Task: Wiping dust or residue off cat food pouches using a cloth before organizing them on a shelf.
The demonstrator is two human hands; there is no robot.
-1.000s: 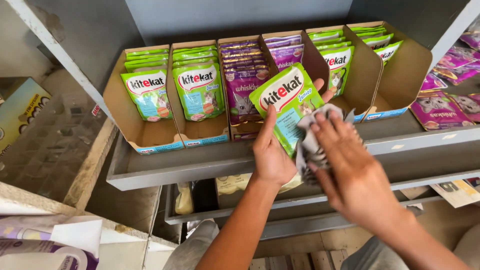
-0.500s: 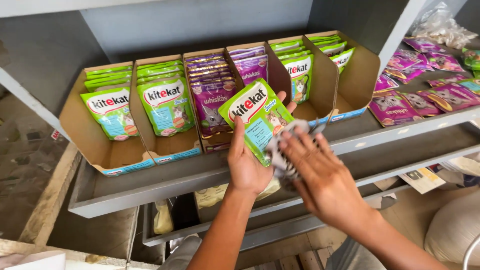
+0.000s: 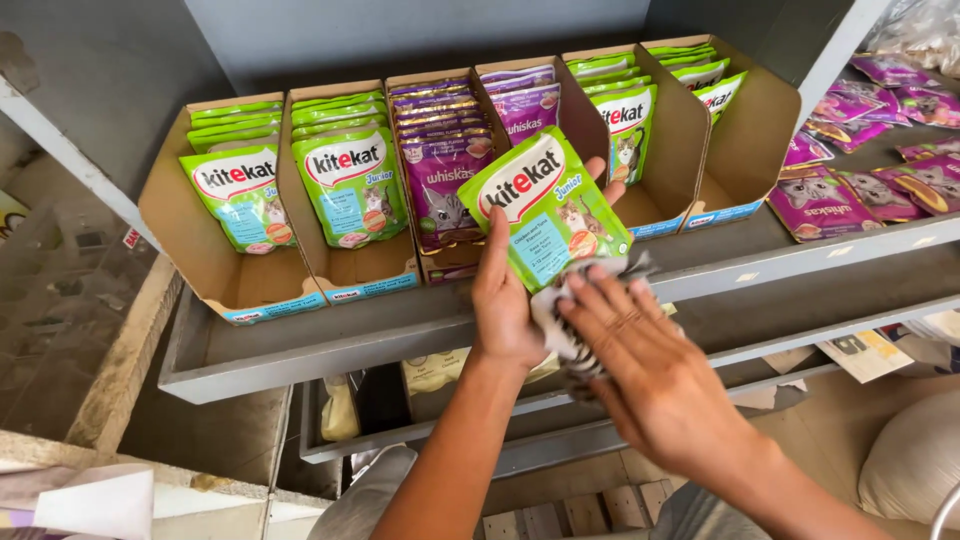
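My left hand [image 3: 507,300] holds a green cat-food pouch [image 3: 545,205] upright in front of the grey shelf [image 3: 330,335]. My right hand [image 3: 650,375] presses a striped black-and-white cloth [image 3: 560,335] against the pouch's lower edge. Behind them, open cardboard display boxes [image 3: 215,265] hold rows of green pouches [image 3: 350,185] and purple pouches [image 3: 440,180].
Loose purple pouches [image 3: 860,195] lie on the shelf to the right. A lower grey shelf [image 3: 560,430] holds pale packets [image 3: 340,410]. A grey wall backs the shelf. A light sack [image 3: 915,460] sits at the bottom right.
The view has shifted so the shelf sits more to the right. Both hands stay on the green pouch, and the right hand with the cloth has slid lower on it.
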